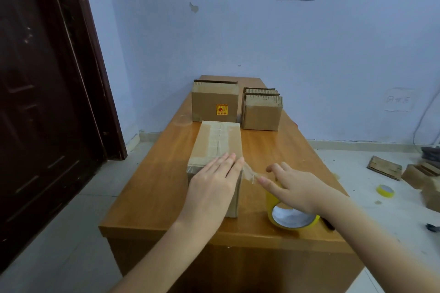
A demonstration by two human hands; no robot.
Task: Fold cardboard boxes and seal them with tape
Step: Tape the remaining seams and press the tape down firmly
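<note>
The box (215, 150) near the tabletop's (152, 173) front edge looks light and stiff. The left hand (214, 181) presses flat on its near end; the right hand (292, 185) pinches thin, clingy tape (250, 172) above one roll (291, 217). Two more boxes (215, 102) stand at the far edge.

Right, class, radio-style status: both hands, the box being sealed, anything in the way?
Left hand flat on long brown cardboard box, pressing clear tape. Right hand pinching tape strip above yellow tape roll. Two boxes behind, no obstruction.
</note>
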